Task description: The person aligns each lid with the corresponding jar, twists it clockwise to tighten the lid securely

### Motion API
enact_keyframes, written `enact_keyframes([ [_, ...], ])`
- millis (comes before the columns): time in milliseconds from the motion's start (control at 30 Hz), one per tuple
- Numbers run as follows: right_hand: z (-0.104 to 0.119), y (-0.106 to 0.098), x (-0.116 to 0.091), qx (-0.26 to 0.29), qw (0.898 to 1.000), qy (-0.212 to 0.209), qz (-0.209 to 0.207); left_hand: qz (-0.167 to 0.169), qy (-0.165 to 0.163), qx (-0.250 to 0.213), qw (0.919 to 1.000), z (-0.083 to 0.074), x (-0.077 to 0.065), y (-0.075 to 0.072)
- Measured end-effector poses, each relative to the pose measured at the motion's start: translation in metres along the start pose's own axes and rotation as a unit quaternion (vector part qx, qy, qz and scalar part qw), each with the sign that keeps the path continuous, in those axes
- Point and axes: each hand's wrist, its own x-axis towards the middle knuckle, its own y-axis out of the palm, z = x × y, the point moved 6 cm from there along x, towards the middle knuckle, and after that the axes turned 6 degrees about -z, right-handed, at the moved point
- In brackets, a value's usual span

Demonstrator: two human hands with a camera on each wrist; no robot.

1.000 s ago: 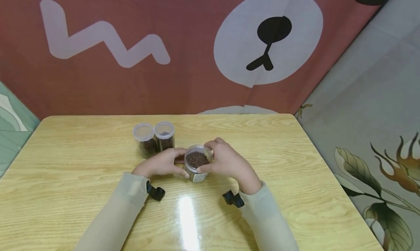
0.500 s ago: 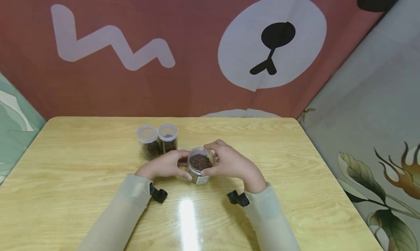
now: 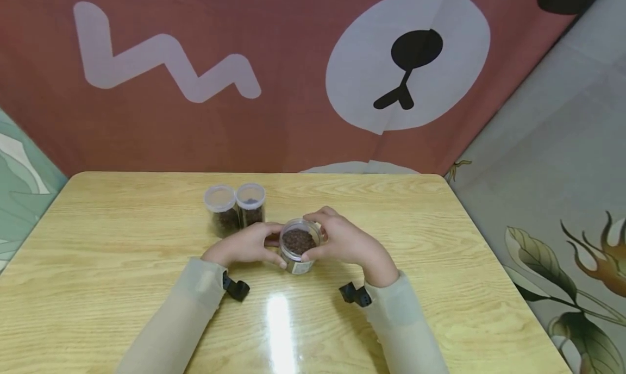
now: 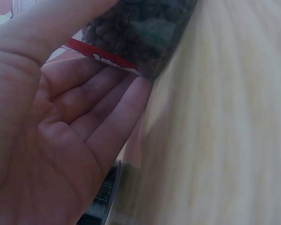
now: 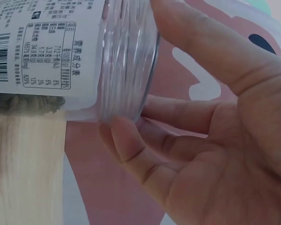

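Between both hands a clear spice jar [image 3: 300, 267] stands on the table, part filled with small dark brown pieces. My left hand [image 3: 246, 244] holds its lower side, thumb in front and fingers curving behind. In the left wrist view, fingers touch the base by a red label band [image 4: 100, 53]. From the other side my right hand [image 3: 344, 246] grips the top, thumb at the front and fingers at the back. The right wrist view shows the ribbed clear top [image 5: 126, 56] between thumb and fingers, beside a white printed label [image 5: 42, 51].
Two more clear jars with pale lids, a wider one [image 3: 225, 216] and a narrower one [image 3: 252, 213], stand side by side just behind my left hand. The wooden table [image 3: 415, 222] ends at a reddish printed cloth [image 3: 283, 129]; a grey floral cloth [image 3: 548, 145] hangs at right.
The whole head view has shifted slightly. Both hands keep their hold on the jar, with almost no visible movement over the last half second.
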Motion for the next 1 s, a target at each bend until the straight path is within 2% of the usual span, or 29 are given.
enact_keyframes([
  [267, 0.0060, 0.0010, -0.0022, -0.018, 1.000, 0.025, -0.003, 0.002, 0.004, -0.003, 1.0000, -0.0017, -0.0004, 0.0000],
  [633, 0.0039, 0.0005, -0.0022, -0.018, 1.000, 0.011, -0.015, 0.009, 0.013, -0.007, 0.9999, -0.0016, 0.0004, 0.0021],
  [800, 0.0015, 0.0035, -0.0007, -0.005, 0.999, 0.040, -0.024, 0.008, 0.020, -0.012, 0.9997, -0.0037, 0.0021, 0.0027],
  [1000, 0.0060, 0.0072, 0.0002, -0.007, 0.996, 0.084, -0.015, 0.002, 0.023, -0.016, 0.9996, -0.0039, 0.0013, 0.0012],
])
